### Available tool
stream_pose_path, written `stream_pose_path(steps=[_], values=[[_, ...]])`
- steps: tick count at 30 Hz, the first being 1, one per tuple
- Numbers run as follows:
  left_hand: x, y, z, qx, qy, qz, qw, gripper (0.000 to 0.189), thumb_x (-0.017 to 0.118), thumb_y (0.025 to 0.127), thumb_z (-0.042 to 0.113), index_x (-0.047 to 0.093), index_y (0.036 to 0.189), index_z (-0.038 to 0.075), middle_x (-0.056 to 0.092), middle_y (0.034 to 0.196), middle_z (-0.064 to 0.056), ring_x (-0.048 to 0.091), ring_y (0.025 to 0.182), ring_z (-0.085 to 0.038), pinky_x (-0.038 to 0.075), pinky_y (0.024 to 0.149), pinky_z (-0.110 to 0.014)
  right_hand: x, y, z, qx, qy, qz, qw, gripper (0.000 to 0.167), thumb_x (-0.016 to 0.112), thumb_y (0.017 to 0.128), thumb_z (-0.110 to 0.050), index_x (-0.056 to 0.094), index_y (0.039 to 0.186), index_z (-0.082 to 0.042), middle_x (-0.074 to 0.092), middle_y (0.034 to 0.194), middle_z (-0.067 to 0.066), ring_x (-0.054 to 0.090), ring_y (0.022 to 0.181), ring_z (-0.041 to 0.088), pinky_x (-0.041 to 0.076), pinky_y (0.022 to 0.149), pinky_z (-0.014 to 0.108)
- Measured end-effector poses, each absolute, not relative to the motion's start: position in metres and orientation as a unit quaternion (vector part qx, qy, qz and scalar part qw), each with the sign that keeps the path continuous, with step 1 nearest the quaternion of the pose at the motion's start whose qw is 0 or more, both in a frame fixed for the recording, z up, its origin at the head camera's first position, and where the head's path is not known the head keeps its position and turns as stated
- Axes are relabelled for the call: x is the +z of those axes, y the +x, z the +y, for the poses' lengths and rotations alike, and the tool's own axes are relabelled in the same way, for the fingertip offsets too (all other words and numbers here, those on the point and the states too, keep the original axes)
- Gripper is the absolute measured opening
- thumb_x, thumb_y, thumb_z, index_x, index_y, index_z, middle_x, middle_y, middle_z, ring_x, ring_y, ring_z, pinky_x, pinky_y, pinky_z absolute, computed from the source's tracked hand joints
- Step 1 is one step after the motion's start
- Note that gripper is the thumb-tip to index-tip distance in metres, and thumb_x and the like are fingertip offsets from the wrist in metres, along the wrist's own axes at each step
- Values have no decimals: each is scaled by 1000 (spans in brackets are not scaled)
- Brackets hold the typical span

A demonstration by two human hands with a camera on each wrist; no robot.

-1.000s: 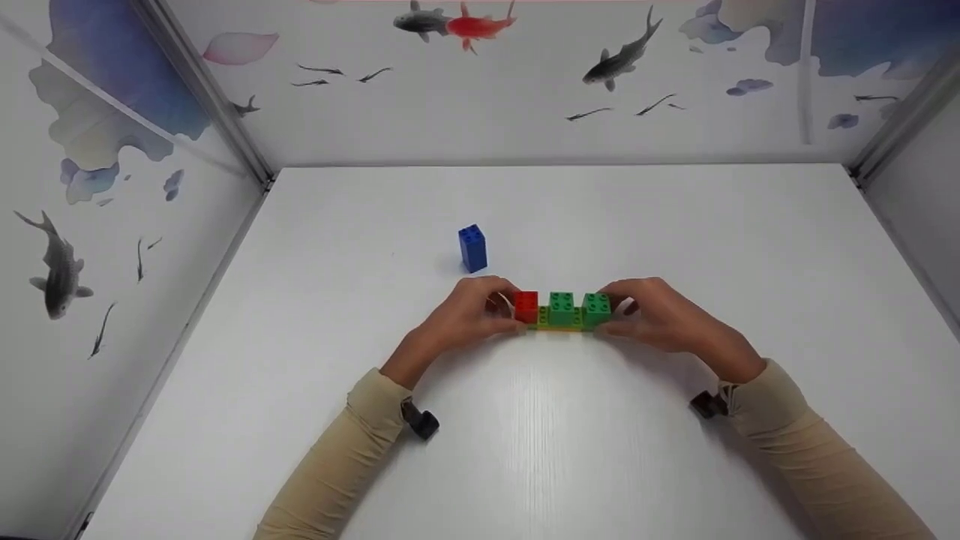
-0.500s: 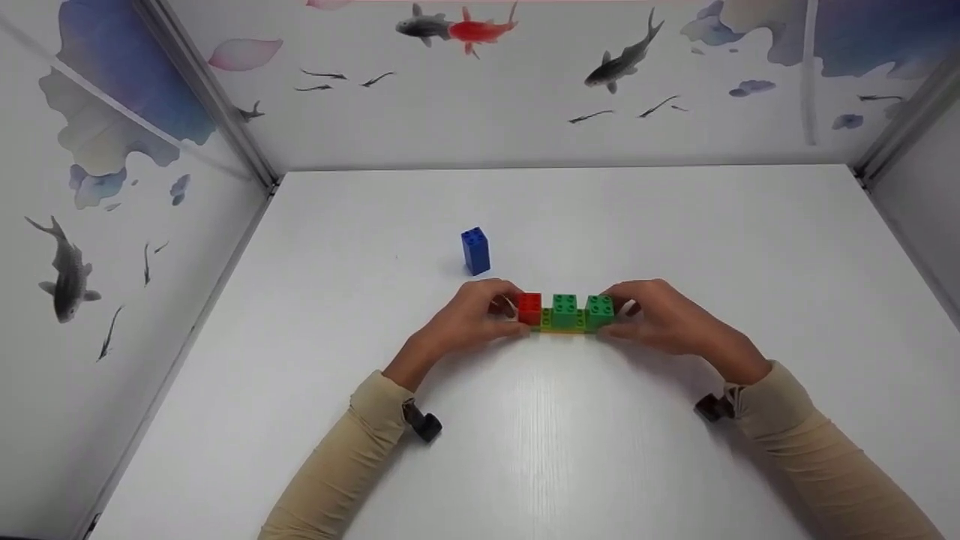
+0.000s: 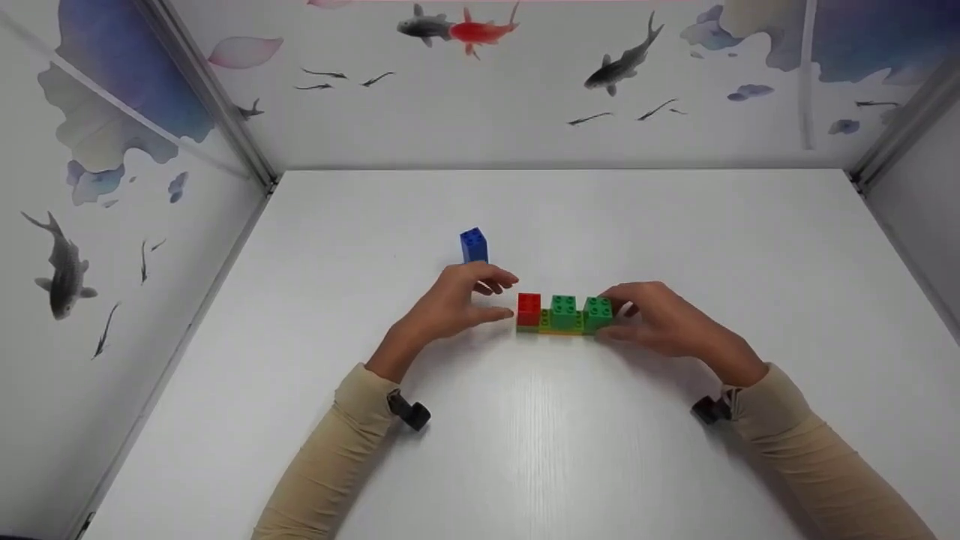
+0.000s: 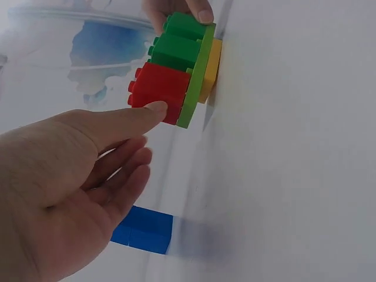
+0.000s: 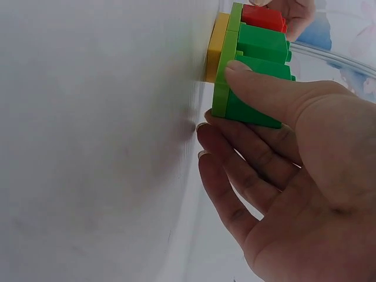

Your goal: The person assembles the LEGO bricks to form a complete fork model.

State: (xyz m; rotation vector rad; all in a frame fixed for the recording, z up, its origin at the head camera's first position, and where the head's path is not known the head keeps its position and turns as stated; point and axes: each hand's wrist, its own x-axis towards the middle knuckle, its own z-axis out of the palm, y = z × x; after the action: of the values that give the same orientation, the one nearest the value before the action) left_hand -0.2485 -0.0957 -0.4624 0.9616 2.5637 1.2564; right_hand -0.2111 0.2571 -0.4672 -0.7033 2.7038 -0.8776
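A toy-brick assembly stands on the white table: a red brick point(image 3: 529, 309) and two green bricks point(image 5: 261, 88) side by side on a light green strip point(image 4: 189, 108), with a yellow brick point(image 4: 210, 73) under the strip. With thumb and fingers, my right hand point(image 3: 664, 319) grips the end green brick and the strip's edge. Just left of the red brick, my left hand point(image 3: 450, 304) has its thumb and fingers spread apart, apparently holding nothing. Behind that hand a stacked blue block point(image 3: 474, 245) stands upright, its lower part hidden.
Walls printed with fish surround the white table point(image 3: 675, 225) at the back and left; a plain wall point(image 3: 915, 165) rises on the right. A small dark camera point(image 3: 410, 412) sits at the left wrist, another camera point(image 3: 709, 410) at the right.
My left hand has let go of the red end of the assembly and moved left and slightly back, toward the blue block. The right hand keeps its grip in place.
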Motion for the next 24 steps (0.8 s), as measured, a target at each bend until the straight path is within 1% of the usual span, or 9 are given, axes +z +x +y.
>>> stream_pose_path(steps=[4,6,7,8,11,14,16,20,24], values=[[-461,-253,-98,421,298,856,-50,32,83,97,16,74,127,9,77,121,-9,74,107,-27,64,98,-36,-468,-210,256,-295,-233,920,109,41,85,94,-16,74,132,-6,79,122,6,74,109,25,64,95,47],[-460,-255,-99,422,275,858,-100,28,84,97,15,75,123,10,77,117,-7,73,103,-25,65,94,-36,-468,-210,256,-292,-231,922,107,42,86,94,-17,74,133,-6,79,122,6,74,110,25,64,96,47],[-460,-257,-99,422,262,860,-118,28,84,96,15,75,122,10,76,116,-7,73,102,-25,66,93,-35,-468,-210,256,-291,-232,922,105,42,85,94,-17,74,133,-6,79,122,6,74,109,25,64,95,47],[-460,-259,-100,425,249,860,-131,28,85,96,14,75,121,9,76,115,-9,72,102,-27,66,92,-38,-468,-210,256,-290,-234,922,103,42,85,94,-17,74,133,-6,79,122,6,74,109,25,64,95,48],[-459,-263,-101,431,209,863,-163,30,86,95,14,74,121,8,75,116,-10,71,104,-29,66,93,-41,-468,-210,256,-290,-236,922,99,41,85,95,-17,74,133,-6,79,122,6,74,109,25,64,95,48],[-461,-267,-101,429,168,869,-179,36,86,95,18,72,126,9,72,121,-10,69,107,-25,65,97,-39,-468,-210,256,-291,-237,921,98,40,85,94,-16,75,132,-6,79,121,6,74,109,24,65,95,48],[-463,-269,-101,429,148,873,-180,41,86,95,21,69,131,9,70,124,-9,68,111,-24,63,100,-38,-468,-210,256,-291,-233,922,99,41,86,94,-16,75,132,-7,79,120,6,74,108,24,65,95,47],[-468,-272,-102,434,118,878,-161,52,87,95,23,63,139,9,65,133,-10,66,120,-26,61,105,-37,-468,-209,255,-291,-232,923,97,41,87,93,-17,75,131,-7,79,120,5,74,107,23,65,93,45],[-473,-273,-103,445,103,879,-139,58,86,95,23,60,144,8,64,141,-10,66,127,-30,60,109,-39,-468,-209,255,-295,-236,922,90,40,87,92,-17,76,129,-5,79,119,5,74,105,23,64,92,44]])
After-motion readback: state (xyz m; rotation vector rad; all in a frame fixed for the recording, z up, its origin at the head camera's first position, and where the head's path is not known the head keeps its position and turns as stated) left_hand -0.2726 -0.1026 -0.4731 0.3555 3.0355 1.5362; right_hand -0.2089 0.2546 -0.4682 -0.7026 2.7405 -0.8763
